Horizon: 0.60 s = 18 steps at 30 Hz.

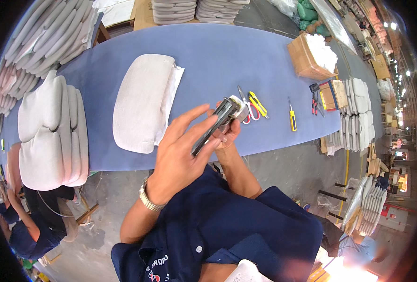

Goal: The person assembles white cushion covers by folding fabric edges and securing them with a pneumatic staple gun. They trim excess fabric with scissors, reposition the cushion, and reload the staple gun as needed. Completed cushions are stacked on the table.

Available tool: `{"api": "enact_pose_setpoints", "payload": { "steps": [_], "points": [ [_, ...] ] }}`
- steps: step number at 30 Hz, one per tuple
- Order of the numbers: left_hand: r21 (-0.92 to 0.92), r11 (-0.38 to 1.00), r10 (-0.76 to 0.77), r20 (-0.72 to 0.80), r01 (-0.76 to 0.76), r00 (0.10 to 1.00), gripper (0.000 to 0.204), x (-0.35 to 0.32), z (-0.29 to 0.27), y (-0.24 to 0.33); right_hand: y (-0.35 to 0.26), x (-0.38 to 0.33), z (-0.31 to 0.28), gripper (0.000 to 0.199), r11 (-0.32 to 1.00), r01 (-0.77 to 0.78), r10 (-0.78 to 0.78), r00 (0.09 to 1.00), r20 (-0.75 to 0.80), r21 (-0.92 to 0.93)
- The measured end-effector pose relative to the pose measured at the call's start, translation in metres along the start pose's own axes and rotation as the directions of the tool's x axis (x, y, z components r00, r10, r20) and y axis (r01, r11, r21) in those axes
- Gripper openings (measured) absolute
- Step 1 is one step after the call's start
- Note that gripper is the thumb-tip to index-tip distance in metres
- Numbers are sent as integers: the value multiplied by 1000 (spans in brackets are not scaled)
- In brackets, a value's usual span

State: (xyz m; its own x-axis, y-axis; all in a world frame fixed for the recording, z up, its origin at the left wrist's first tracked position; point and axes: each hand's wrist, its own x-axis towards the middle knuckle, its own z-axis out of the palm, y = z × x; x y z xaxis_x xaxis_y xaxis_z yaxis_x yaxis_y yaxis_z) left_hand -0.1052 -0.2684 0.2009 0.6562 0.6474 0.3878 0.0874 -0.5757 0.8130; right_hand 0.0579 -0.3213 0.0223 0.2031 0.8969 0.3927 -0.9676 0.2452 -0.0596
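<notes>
Tool: a dark, flat, stapler-like tool (215, 126), raised above the near bench edge; it looks rigid, metal, fairly heavy and smooth.
Left hand (180, 152): fingers half spread, thumb and palm around the tool's lower end.
Right hand (228, 134): mostly hidden behind the tool, curled on its upper part.
Grip: best along the long body.
Bench (218, 56): blue, padded; a grey cushion (140, 103) lies beyond the left hand, scissors (247, 108) just past the right.
Room: a workshop with stacked cushions.

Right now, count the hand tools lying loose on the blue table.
4, though more may be hidden: scissors and a yellow cutter beyond the hands, a yellow-handled screwdriver to their right, red-handled pliers by the cardboard box.
</notes>
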Motion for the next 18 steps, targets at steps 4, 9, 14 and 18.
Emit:
{"api": "enact_pose_setpoints", "payload": {
  "steps": [4,9,14,18],
  "points": [
    [85,996,-29,18,27,999,33,16,32,-12,-6,-12,-10,71,986,54,-77,986,-150,-158],
    [40,987,-158,43,157,986,20,33,42,-20,-15,-17,-16,59,997,66,-70,979,-191,-26],
    [8,962,-273,63,273,960,14,36,39,-34,-8,-9,-14,36,999,35,-33,976,-213,4],
    [-44,933,-355,71,358,932,13,35,34,-41,-2,-13,-27,31,1000,3,2,983,-185,23]
  ]
}}
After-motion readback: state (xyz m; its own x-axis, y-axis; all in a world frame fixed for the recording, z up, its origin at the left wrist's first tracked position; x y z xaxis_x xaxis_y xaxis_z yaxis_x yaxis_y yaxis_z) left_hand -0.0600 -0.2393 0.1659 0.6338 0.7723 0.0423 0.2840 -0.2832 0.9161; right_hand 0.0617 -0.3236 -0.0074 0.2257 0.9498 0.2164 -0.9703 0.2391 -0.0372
